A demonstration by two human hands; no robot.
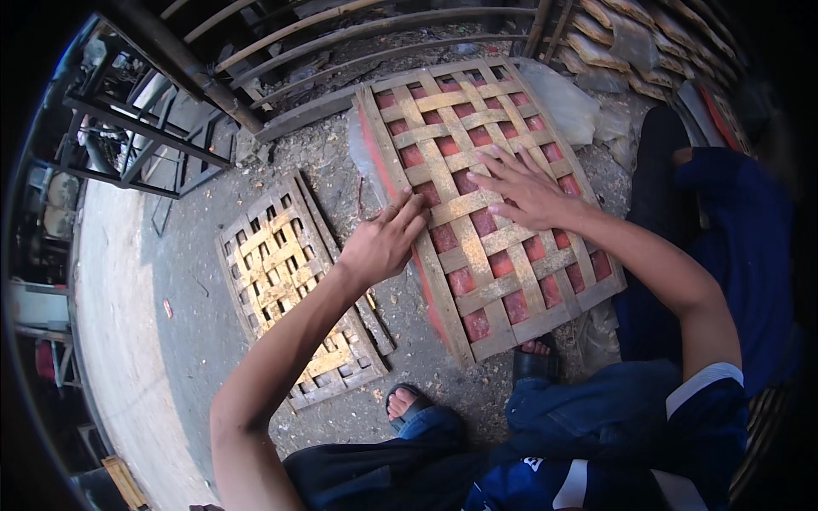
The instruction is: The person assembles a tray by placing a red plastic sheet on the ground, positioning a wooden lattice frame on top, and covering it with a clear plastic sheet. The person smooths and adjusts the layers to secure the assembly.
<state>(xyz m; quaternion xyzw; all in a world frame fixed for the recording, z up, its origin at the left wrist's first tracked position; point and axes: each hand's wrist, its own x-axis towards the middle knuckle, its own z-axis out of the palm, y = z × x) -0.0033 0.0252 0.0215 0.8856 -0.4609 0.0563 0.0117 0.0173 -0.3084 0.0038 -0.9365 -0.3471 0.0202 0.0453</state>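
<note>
In front of me a woven slat panel with a wooden frame lies tilted over a stack, with red material showing through its gaps. My left hand is closed at the panel's left frame edge, its fingers bent against the wood; the thumb side is partly hidden. Flat on the slats rests my right hand, fingers spread, near the panel's middle right. A second, smaller-looking woven panel lies on the ground to the left, below my left forearm.
Bamboo rails form a barrier at the back. Stacked bundles stand at the far right, with clear plastic sheeting beside the panel. A dark metal frame stands far left. My sandalled feet are close to the panel's near edge.
</note>
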